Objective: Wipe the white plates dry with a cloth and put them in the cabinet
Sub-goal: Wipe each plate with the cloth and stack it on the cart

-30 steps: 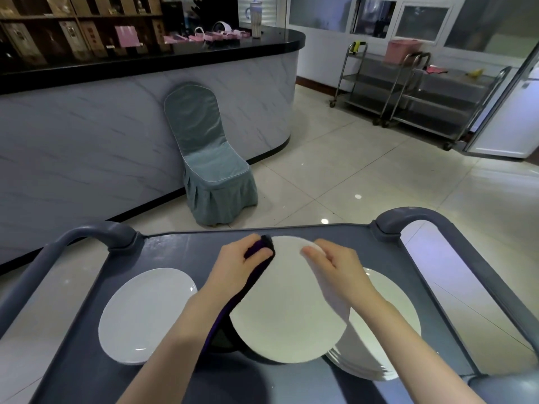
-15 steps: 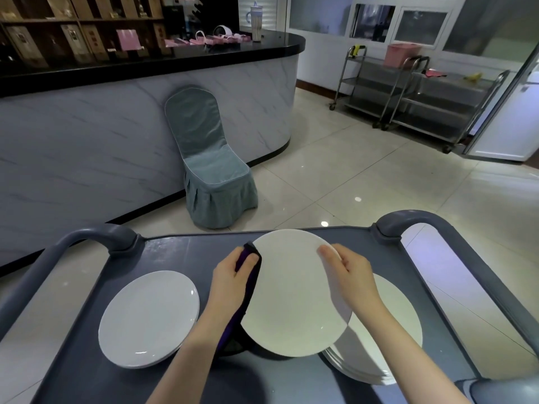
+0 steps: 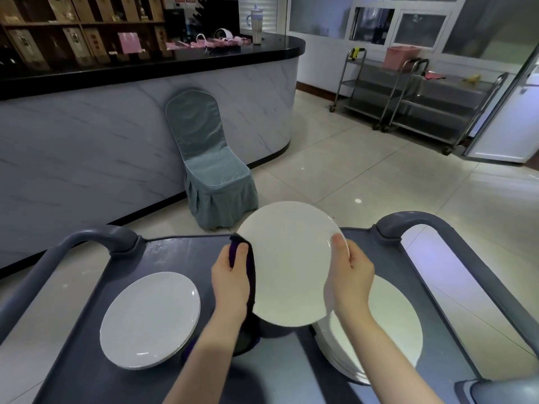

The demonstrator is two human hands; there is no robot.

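Now, left fingers curled round cloth, right fingers gripping plate

Cart top bare btwn L plates & R plate stack, handles at far corners

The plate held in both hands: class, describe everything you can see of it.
The plate is round, plain white, smooth and glossy, ceramic by its look. It is held above the grey cart, tilted with its face toward the camera. The left hand holds a purple cloth round its left rim; the right hand pinches its right rim, thumb on the face.
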